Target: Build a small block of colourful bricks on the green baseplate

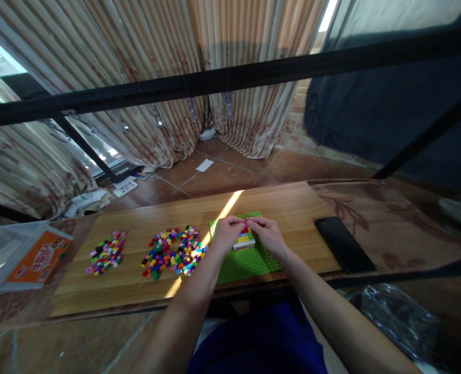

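Observation:
A green studded baseplate (236,270) lies on the wooden board in front of me. On it stands a small build of toy bricks (245,242) in layered colours, with yellow and white rows showing. From the left, my left hand (227,234) reaches over the build with its fingers closed in a pinch. My right hand (268,236) comes in from the other side, thumb and finger also pinched. Their fingertips meet at a magenta brick (246,224) at the build's far edge. The fingers partly cover the build, so its far side is hidden.
Loose coloured bricks lie in a large pile (174,251) and a smaller pile (107,253) to the left. A clear plastic box (14,257) with an orange label stands at far left. A black phone (345,244) lies right. A dark metal bar (230,79) crosses beyond.

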`<state>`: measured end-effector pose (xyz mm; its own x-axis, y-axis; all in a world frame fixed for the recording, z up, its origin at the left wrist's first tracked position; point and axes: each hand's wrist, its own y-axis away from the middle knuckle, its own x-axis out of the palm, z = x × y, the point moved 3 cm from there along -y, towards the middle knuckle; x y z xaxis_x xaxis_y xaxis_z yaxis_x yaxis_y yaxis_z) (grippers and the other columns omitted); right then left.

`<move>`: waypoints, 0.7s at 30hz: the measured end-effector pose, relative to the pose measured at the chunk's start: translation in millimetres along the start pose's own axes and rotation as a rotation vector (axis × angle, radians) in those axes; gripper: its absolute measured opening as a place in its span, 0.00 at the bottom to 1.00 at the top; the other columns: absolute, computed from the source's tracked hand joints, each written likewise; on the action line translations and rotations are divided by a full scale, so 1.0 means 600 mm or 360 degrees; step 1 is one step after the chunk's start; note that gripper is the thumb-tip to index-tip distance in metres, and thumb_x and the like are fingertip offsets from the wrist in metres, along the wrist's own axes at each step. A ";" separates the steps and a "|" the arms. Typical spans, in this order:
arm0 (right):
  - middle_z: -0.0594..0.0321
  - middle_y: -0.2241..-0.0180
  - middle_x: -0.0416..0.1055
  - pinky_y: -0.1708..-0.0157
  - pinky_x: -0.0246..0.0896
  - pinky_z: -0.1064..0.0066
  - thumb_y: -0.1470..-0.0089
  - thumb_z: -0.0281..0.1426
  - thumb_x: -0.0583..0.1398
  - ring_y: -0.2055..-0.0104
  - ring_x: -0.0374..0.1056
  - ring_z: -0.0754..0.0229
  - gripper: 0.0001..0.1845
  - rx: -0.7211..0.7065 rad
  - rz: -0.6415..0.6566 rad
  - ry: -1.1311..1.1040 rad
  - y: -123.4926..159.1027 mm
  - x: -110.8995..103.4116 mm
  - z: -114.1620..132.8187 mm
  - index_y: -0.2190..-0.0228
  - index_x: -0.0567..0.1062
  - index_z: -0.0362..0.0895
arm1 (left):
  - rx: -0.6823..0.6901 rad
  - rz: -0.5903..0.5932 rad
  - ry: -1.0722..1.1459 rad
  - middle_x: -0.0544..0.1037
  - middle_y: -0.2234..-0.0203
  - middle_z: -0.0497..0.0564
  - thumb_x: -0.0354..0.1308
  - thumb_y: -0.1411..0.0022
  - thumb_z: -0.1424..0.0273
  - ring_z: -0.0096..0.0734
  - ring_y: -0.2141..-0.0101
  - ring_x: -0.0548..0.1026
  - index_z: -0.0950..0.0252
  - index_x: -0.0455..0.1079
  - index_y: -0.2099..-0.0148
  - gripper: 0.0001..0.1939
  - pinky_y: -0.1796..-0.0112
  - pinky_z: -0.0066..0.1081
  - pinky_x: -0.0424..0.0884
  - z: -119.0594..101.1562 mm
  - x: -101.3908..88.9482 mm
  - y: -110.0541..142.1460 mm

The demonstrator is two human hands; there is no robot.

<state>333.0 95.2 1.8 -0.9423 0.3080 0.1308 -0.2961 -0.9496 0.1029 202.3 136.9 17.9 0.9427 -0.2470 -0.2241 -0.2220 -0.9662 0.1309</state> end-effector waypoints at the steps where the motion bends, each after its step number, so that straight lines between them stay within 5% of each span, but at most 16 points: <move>1: 0.61 0.75 0.76 0.71 0.61 0.71 0.61 0.41 0.66 0.73 0.67 0.63 0.17 0.0018 -0.0017 -0.0017 0.000 0.001 -0.001 0.72 0.80 0.41 | -0.0011 -0.0011 0.0012 0.79 0.76 0.49 0.62 0.53 0.72 0.27 0.75 0.74 0.67 0.76 0.69 0.06 0.71 0.27 0.69 -0.001 0.001 0.000; 9: 0.60 0.71 0.77 0.65 0.64 0.68 0.62 0.40 0.67 0.69 0.70 0.60 0.16 -0.0061 -0.0063 -0.0011 -0.001 -0.001 -0.009 0.72 0.80 0.41 | -0.0018 -0.0047 0.0071 0.79 0.76 0.49 0.62 0.54 0.73 0.28 0.73 0.75 0.67 0.76 0.70 0.05 0.68 0.29 0.71 0.009 0.006 -0.004; 15: 0.60 0.73 0.76 0.73 0.60 0.72 0.61 0.43 0.66 0.73 0.67 0.63 0.20 -0.0026 -0.0027 0.0020 0.003 -0.003 -0.011 0.70 0.80 0.40 | 0.0115 -0.0084 -0.0008 0.80 0.71 0.53 0.61 0.50 0.71 0.32 0.69 0.77 0.67 0.76 0.65 0.08 0.64 0.32 0.73 0.007 0.004 0.006; 21: 0.59 0.72 0.75 0.78 0.58 0.74 0.56 0.50 0.63 0.76 0.63 0.65 0.27 -0.0049 -0.0128 0.0104 0.024 -0.019 -0.006 0.64 0.79 0.39 | 0.0257 -0.0354 0.0155 0.79 0.63 0.55 0.58 0.45 0.68 0.33 0.61 0.76 0.67 0.74 0.58 0.13 0.55 0.34 0.70 -0.003 -0.058 0.069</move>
<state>338.7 77.6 -1.9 -0.9232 0.3797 0.0586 -0.3748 -0.9236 0.0800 160.5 105.5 33.0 0.9904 -0.0270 -0.1356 -0.0365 -0.9970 -0.0680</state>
